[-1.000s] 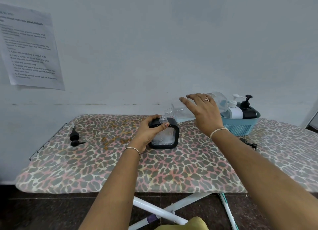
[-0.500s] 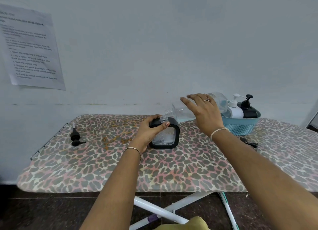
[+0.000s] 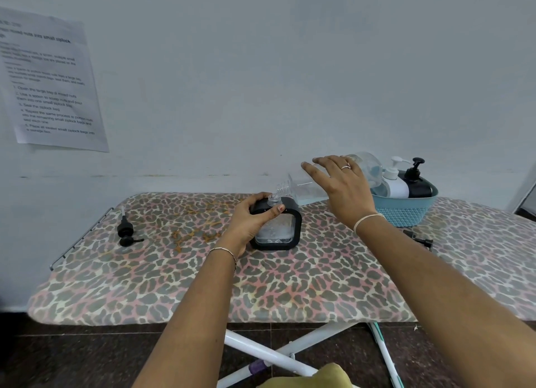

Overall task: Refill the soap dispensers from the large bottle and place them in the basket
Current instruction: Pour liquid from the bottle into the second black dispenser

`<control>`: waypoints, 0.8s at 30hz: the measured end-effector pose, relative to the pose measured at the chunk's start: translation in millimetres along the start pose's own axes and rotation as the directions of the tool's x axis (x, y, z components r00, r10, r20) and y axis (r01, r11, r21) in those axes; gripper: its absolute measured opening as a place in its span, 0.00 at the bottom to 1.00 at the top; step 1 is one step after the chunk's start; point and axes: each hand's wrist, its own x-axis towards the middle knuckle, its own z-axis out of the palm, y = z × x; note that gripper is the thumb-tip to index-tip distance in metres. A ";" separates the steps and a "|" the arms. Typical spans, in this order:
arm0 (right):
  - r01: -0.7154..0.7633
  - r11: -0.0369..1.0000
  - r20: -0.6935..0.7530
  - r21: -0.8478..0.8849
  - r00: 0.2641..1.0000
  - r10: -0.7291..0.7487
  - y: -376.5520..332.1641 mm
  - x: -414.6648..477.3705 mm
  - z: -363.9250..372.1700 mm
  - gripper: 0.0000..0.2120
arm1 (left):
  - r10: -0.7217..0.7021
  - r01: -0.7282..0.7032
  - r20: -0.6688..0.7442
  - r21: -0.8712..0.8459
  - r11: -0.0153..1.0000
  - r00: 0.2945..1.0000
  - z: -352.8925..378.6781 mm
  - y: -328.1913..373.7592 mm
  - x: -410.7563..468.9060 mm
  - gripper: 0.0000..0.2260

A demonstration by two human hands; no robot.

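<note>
My left hand (image 3: 249,221) wraps the black dispenser (image 3: 280,231), which stands mid-board (image 3: 290,286). The thumb is curled across its shoulder beside the open neck, with the fingers behind it. My right hand (image 3: 343,184) comes over the clear bottle (image 3: 367,168), fingers draped round its barrel and thumb hidden. It holds the bottle tipped nearly flat, mouth just above the dispenser's neck. The basket (image 3: 403,212), behind my right wrist, holds two other dispensers (image 3: 396,186). Compared with half a second ago, both hands and the bottle's tilt look unchanged.
</note>
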 end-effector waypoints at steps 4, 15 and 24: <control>0.006 1.000 -0.003 -0.004 1.000 -0.006 0.3 -0.3 0.5 0.39 | -0.006 0.006 -0.009 -0.002 1.000 1.000 0.1 -0.4 1.3 0.25; 0.026 0.999 0.002 -0.018 1.000 -0.026 1.6 0.4 -0.5 0.38 | -0.003 0.003 0.001 -0.007 1.000 1.000 0.8 1.4 -0.4 0.22; 0.049 0.998 0.013 -0.026 0.999 -0.049 1.6 1.4 -3.0 0.40 | -0.004 0.005 0.011 -0.017 1.000 1.000 0.4 1.9 -1.2 0.21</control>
